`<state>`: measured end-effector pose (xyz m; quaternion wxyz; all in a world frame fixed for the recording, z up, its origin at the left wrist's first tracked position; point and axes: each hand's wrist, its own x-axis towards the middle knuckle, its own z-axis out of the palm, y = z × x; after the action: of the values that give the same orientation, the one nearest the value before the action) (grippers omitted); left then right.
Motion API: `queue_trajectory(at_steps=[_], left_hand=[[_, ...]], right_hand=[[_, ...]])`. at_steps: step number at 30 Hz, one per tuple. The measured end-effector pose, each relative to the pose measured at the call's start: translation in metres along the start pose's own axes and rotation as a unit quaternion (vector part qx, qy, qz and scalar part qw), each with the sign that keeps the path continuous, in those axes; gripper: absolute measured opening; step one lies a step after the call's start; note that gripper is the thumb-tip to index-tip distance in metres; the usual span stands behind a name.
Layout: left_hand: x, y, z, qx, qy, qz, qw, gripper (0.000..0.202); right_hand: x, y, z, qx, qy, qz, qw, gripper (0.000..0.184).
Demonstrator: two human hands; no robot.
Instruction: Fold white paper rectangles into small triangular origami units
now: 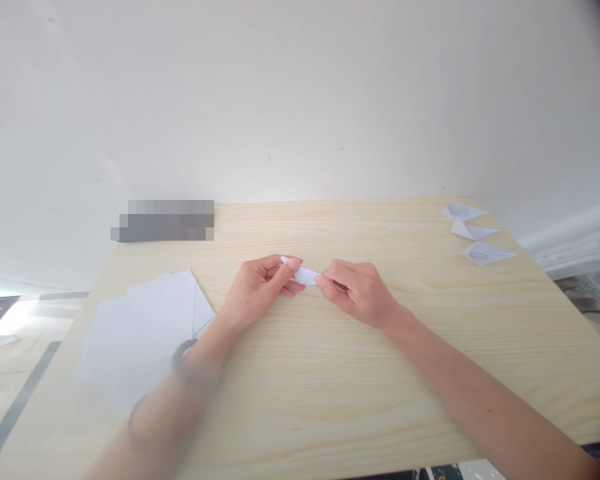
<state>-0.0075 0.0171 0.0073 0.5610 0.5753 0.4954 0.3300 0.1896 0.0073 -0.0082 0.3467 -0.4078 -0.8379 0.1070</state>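
A small folded piece of white paper [304,273] is held between both hands above the middle of the light wooden table [330,373]. My left hand [260,283] pinches its left end, thumb on top and fingers curled under. My right hand [357,290] pinches the right end with closed fingers. Most of the paper is hidden by the fingers.
A stack of white paper sheets [140,333] lies at the table's left, partly under my left forearm. Three folded white paper shapes [475,233] sit at the far right corner. A blurred grey object [165,221] rests at the back left edge against the white wall.
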Motion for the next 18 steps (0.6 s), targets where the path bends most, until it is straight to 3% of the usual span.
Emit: queue_trajectory(at_steps=[4, 10, 14, 18], left_hand=[[0.0006, 0.0019, -0.0009, -0.004, -0.007, -0.017, 1.000, 0.040], [-0.0001, 0.0036, -0.0045, -0.030, -0.045, 0.001, 0.999, 0.037], [-0.0002, 0.0008, -0.0039, -0.064, -0.072, 0.029, 0.995, 0.028], [-0.0004, -0.0022, -0.0029, -0.051, -0.058, 0.044, 0.996, 0.026]], right_hand=[[0.0007, -0.0011, 0.0004, -0.053, 0.023, -0.027, 0.998, 0.024], [-0.0005, -0.0044, -0.0010, 0.081, -0.057, -0.003, 0.995, 0.022], [-0.0012, -0.0039, 0.0006, 0.093, -0.060, 0.044, 0.993, 0.019], [-0.0005, -0.0040, 0.0016, 0.100, -0.072, 0.057, 0.991, 0.015]])
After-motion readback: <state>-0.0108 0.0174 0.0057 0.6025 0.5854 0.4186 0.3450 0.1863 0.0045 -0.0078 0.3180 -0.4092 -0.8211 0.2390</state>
